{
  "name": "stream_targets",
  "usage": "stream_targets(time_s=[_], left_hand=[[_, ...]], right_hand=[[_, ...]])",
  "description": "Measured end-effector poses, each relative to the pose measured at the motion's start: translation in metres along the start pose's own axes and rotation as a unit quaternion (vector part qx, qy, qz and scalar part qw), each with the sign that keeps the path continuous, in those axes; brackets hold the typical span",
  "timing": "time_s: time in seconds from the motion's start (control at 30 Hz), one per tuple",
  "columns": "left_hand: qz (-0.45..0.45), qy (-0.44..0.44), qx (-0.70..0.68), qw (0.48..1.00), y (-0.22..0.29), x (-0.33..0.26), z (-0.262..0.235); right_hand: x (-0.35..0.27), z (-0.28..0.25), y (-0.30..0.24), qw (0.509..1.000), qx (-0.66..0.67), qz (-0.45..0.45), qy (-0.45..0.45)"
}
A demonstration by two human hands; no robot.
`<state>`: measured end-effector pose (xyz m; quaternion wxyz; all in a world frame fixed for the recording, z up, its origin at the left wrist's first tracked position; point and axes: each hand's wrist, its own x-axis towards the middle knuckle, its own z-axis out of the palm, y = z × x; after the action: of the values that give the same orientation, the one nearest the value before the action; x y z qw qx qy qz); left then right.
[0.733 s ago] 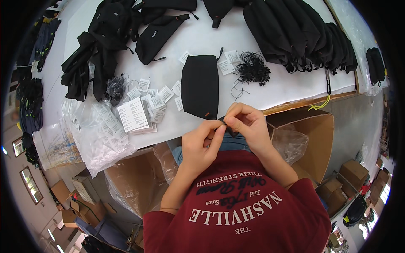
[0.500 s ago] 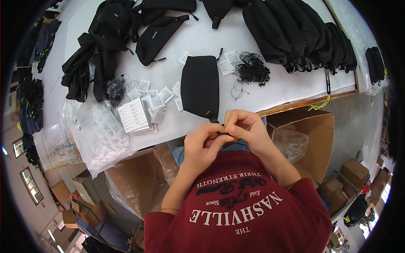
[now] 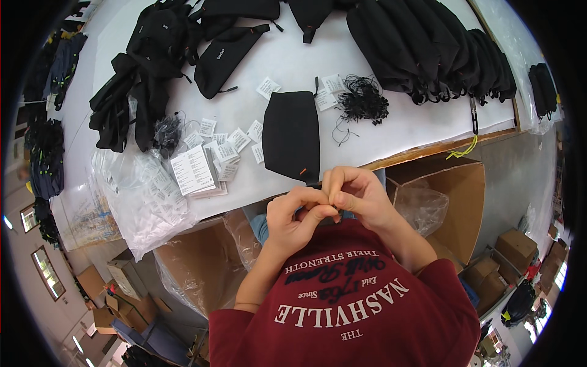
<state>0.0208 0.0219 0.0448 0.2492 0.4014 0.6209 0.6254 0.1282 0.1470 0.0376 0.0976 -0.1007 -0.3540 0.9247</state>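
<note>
A black zip pouch [image 3: 292, 134] lies flat on the white table, its near end hanging at the edge by my fingers. My left hand [image 3: 296, 217] is closed in a pinch just below that end. Against it, my right hand [image 3: 358, 192] pinches too, thumb and forefinger touching the left fingertips. What they grip is small and dark, mostly hidden by the fingers. Small white printed labels [image 3: 238, 140] are scattered left of the pouch, beside a stack of white cards [image 3: 192, 171]. To its right sits a tangle of black cords [image 3: 364, 101].
A row of black pouches [image 3: 422, 49] fills the far right, and more black bags [image 3: 159, 37] are heaped at far left. A clear plastic bag [image 3: 143, 202] hangs over the front left edge. Open cardboard boxes [image 3: 465, 208] stand below the table. A yellow cord [image 3: 466, 148] dangles at the right edge.
The pouch has slid slightly toward me, its far end now lower on the table. Both hands stay pinched together and have come slightly nearer my body.
</note>
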Motion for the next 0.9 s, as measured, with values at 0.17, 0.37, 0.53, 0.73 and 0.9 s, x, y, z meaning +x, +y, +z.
stream_targets(time_s=[0.17,0.37,0.53,0.73,0.9], left_hand=[[-0.029,0.010,-0.016,0.999,0.005,0.001,0.005],[-0.083,0.023,-0.016,0.996,0.004,0.002,-0.004],[-0.102,-0.151,0.234,0.955,-0.004,0.024,-0.028],[-0.077,-0.125,0.501,0.853,-0.059,0.013,-0.047],[-0.123,0.032,0.555,0.822,-0.068,0.004,-0.064]], right_hand=[[0.000,0.002,-0.001,1.000,-0.019,-0.015,0.012],[0.007,-0.004,-0.003,0.996,-0.046,0.052,0.057],[0.031,-0.049,0.024,0.876,-0.417,-0.050,0.239],[0.038,-0.051,0.043,0.725,-0.646,-0.014,0.239],[0.035,-0.051,0.048,0.728,-0.649,-0.001,0.222]])
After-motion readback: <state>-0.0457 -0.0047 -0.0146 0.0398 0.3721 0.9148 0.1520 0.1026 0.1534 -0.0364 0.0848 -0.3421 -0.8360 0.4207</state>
